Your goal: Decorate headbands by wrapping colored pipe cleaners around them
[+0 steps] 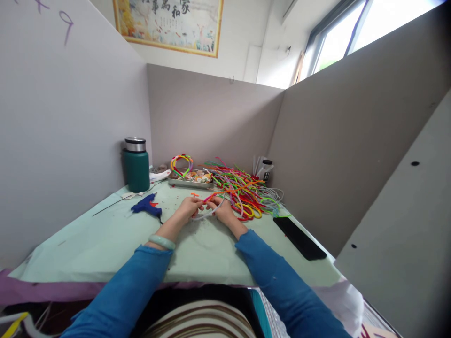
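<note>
My left hand [190,209] and my right hand [223,210] are close together above the middle of the table, fingertips pinched. Between them they hold pipe cleaners, a pink and orange one [230,190] that runs up to the right, and a pale grey one [204,216] that loops below the fingers. The exact crossing at the fingertips is too small to make out. Just beyond my right hand spreads a tangled heap of colourful pipe cleaners [243,180]. A multicoloured twisted ring [191,163] leans on a metal tray [190,184] with small decorative pieces in it.
To the left are a blue glue gun [146,205] and a green flask [137,170]. A black phone [299,237] lies at the right edge. Behind the heap stands a dark-lidded bottle [267,170]. Grey partitions [216,112] enclose the cloth-covered table [116,244] on three sides.
</note>
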The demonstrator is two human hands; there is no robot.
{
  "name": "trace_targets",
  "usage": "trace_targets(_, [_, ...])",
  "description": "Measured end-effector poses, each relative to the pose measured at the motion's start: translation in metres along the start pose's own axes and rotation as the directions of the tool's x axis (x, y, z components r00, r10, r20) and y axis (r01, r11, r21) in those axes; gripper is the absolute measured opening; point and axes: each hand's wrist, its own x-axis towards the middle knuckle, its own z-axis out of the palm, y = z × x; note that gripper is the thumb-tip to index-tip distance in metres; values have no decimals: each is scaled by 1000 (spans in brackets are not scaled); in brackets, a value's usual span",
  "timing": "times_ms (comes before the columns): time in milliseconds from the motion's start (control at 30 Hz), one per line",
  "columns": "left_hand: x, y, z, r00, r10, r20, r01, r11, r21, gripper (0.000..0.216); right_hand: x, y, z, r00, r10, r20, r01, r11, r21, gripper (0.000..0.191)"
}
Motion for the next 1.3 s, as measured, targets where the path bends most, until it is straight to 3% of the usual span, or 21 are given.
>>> trace_targets(533, [0,-1,-2,998,46,-44,-38,986,165,14,-3,0,2,997,-77,32,79,995,-54,20])
trace_targets(967, [-5,4,-1,999,17,-29,-11,984,177,12,-1,-2,0,999,-24,39,27,997,-73,15])
trace_targets(1300, [4,-4,-2,997,25,-67,-10,976,215,15,-4,-11,-4,989,-127,78,141,966,-215,26])
